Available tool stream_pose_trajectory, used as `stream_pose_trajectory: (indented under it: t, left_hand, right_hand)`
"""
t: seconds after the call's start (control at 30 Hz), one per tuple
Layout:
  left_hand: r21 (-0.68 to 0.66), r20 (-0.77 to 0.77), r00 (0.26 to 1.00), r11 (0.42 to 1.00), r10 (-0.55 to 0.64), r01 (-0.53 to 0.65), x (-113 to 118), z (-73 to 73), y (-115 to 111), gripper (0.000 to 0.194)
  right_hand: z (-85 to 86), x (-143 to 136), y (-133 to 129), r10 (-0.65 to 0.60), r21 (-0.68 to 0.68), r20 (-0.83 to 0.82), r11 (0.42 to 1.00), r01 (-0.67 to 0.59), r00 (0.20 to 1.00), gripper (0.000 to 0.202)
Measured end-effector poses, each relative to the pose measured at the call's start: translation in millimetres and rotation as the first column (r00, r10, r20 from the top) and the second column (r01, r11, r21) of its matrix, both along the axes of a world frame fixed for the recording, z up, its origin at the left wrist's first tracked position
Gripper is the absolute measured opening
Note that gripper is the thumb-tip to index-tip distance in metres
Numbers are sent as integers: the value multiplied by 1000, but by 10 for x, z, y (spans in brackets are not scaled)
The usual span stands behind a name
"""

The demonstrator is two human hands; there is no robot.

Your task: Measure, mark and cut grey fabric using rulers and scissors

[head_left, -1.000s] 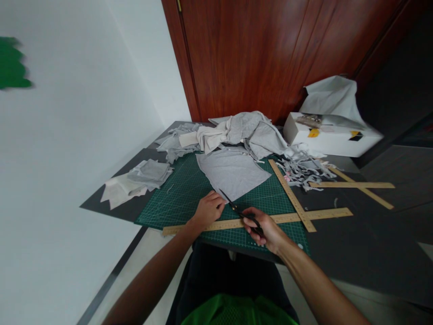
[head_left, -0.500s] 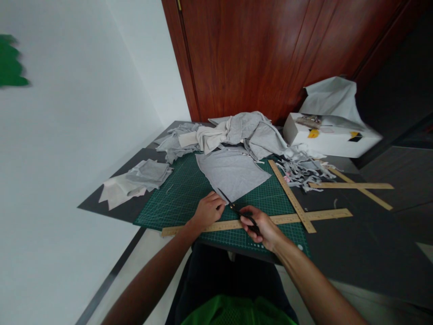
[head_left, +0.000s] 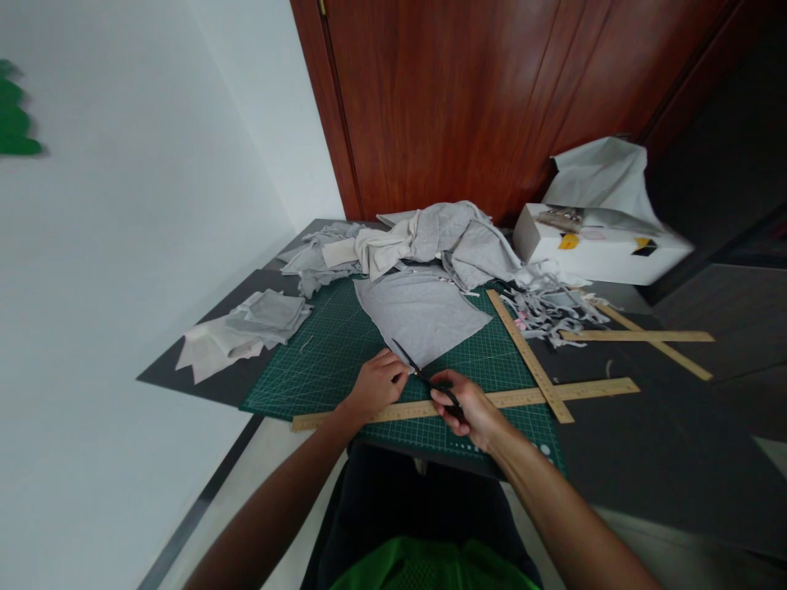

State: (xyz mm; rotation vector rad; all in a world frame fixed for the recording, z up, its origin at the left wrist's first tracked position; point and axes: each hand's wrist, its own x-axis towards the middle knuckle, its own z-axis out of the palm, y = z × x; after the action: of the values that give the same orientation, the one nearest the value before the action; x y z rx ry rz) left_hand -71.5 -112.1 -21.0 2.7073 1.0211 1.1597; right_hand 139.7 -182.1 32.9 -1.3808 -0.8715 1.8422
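Note:
A grey piece of fabric (head_left: 424,315) lies spread on the green cutting mat (head_left: 325,360), one corner pointing toward me. My left hand (head_left: 378,383) is closed on that near corner, its fingers pinched together. In my right hand (head_left: 464,408) is a pair of black scissors (head_left: 443,392), gripped by the handles. The scissor blades reach up and left along the fabric's lower left edge, close to my left fingers. Whether the blades are fully closed is too small to tell. A wooden ruler (head_left: 510,399) lies under both forearms and hands.
A second wooden ruler (head_left: 522,348) crosses the first at the right. Behind are heaped grey and white cloths (head_left: 455,233). Fabric scraps (head_left: 547,315) and a white box (head_left: 602,246) stand right; folded fabric pieces (head_left: 270,317) lie left, near the wall.
My right hand and the scissors have shifted slightly left, the blades moving further along the fabric's edge. My left hand stays at the corner.

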Motion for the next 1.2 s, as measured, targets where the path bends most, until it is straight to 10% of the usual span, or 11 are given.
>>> stream_pose_trajectory:
  t: [1.2]
  left_hand:
    - [-79,90,996,997,-6,13,-8,22,-25,20]
  right_hand:
    - [24,-78,348,28,-13,-17,1000,-28,999,43]
